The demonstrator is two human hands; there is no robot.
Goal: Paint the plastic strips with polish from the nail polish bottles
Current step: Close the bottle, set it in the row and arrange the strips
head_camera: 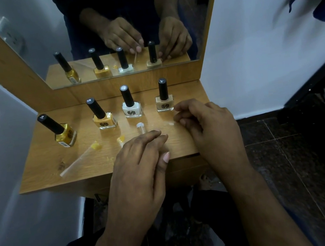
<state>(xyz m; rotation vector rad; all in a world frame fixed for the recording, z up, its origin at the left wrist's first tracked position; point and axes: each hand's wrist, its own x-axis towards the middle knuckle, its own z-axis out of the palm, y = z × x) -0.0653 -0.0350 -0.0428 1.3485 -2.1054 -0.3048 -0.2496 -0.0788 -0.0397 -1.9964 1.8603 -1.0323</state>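
I see four capped polish bottles standing in a row at the back of the table (46,171): gold bottle (65,135), yellow bottle (104,120), white bottle (131,108) and beige bottle (164,102). Progress, as I judge it: three strips appear painted. The long strip (77,159) lies before the gold bottle with a yellow tip; the second strip (121,139) lies before the yellow bottle, also yellow-tipped; the third strip (140,126) lies before the white bottle with a white tip. A pale fleck (171,123) lies before the beige bottle; I cannot tell whether it is a strip tip or spilled polish. My left hand (140,163) rests flat on the table, fingers straight, over the near ends of the second and third strips. My right hand (204,121) is curled just beside the beige bottle; I cannot tell whether it pinches anything. Remaining, by my estimate: the beige coat.
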